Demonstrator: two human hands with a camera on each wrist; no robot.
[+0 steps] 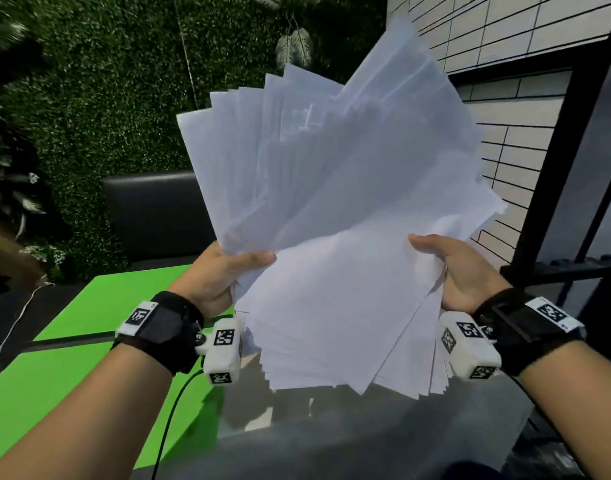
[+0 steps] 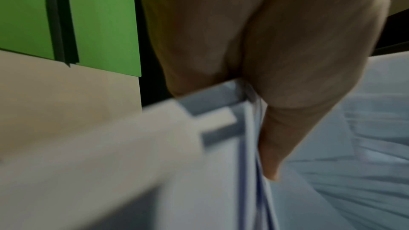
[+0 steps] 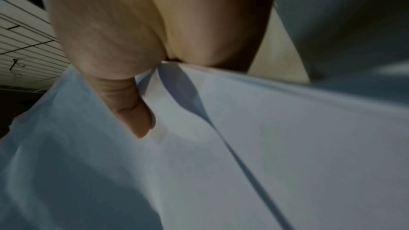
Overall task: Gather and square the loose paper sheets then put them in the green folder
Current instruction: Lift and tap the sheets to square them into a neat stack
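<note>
A fanned, uneven stack of white paper sheets (image 1: 332,220) is held upright above the table, its lower corners just over the glass. My left hand (image 1: 224,275) grips the stack's left edge, thumb on the front sheet. My right hand (image 1: 460,268) grips the right edge, thumb across the front. The fingers of both hands are hidden behind the paper. The green folder (image 1: 72,368) lies open and flat on the table at lower left, beneath my left forearm. In the left wrist view the thumb (image 2: 294,128) presses the sheets (image 2: 221,190); the right wrist view shows the thumb (image 3: 132,104) on paper (image 3: 265,146).
A glass tabletop (image 1: 366,438) reflects the sheets below them. A black chair back (image 1: 155,213) stands behind the table. A leafy green wall (image 1: 106,98) fills the back left, a tiled wall (image 1: 526,150) and a black metal frame (image 1: 581,133) the right. A white cable (image 1: 9,334) trails at left.
</note>
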